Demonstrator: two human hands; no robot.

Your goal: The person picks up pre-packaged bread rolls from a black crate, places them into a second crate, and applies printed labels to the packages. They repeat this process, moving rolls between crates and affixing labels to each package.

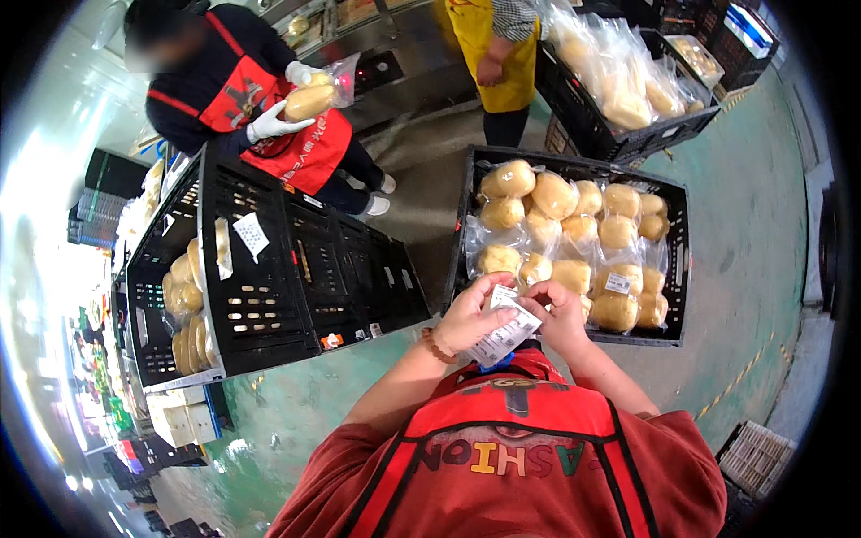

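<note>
My left hand [475, 316], with a beaded bracelet at its wrist, grips a sheet of white printed labels [504, 334] between thumb and fingers. At the sheet's right edge, the fingers of my right hand [560, 314] are pinched together on it; their tips are partly hidden. Just beyond both hands lies a black crate [680, 260] of potatoes in clear plastic bags [574, 202]. One bag near the crate's front right bears a white label [619, 283]. My wrists are close to the crate's near edge.
Left stand stacked black crates [260, 287] with bagged potatoes. Behind them a co-worker in a red apron [309, 152] holds a potato bag [312, 97] in white gloves. Another person in a yellow apron [466, 45] stands ahead. Another filled crate [664, 134] is at far right.
</note>
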